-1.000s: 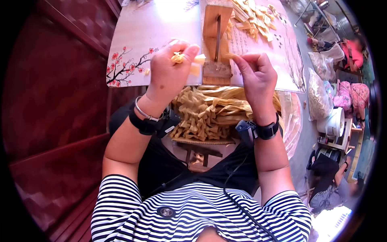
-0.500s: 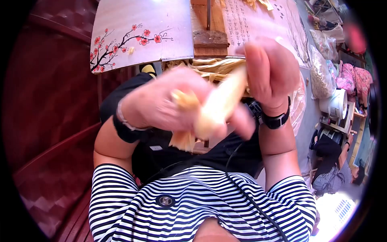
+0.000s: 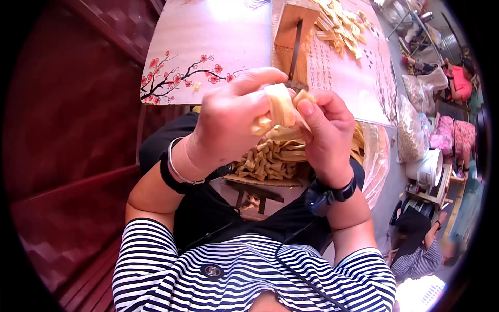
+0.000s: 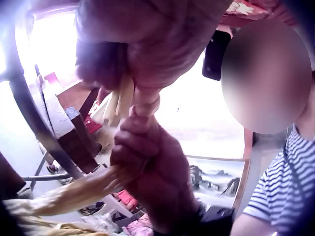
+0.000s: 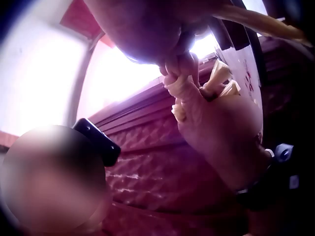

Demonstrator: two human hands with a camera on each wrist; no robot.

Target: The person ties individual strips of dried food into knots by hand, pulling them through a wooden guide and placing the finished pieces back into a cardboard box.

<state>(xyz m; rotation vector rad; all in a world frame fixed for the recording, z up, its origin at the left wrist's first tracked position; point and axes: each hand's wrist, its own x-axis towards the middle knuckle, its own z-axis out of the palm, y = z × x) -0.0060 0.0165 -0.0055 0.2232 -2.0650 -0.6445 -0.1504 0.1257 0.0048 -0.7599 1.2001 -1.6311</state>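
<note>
In the head view a pale yellow strip (image 3: pixel 281 105) is wrapped round the fingers of the left hand (image 3: pixel 231 117), which grips it. Close beside it the right hand (image 3: pixel 330 127) pinches the strip's other part between thumb and fingers. The hands nearly touch, in front of the wooden stand (image 3: pixel 293 39) with its upright metal blade. The left wrist view shows a long yellow strip (image 4: pixel 74 192) trailing from the right hand (image 4: pixel 165 172). In the right wrist view, folded ends (image 5: pixel 219 73) stick out of the left hand (image 5: pixel 221 128).
A pile of knotted yellow strips (image 3: pixel 265 160) lies below the table edge, above the lap. More strips (image 3: pixel 340 26) lie on the printed tabletop (image 3: pixel 182 52). White sacks (image 3: pixel 410 130), a white bucket (image 3: pixel 427 169) and other people are at the right; a dark red panel stands left.
Both hands came down toward the body and then moved back up near the table edge, now close together. The strip, earlier stretched between them, is now looped round the left fingers.
</note>
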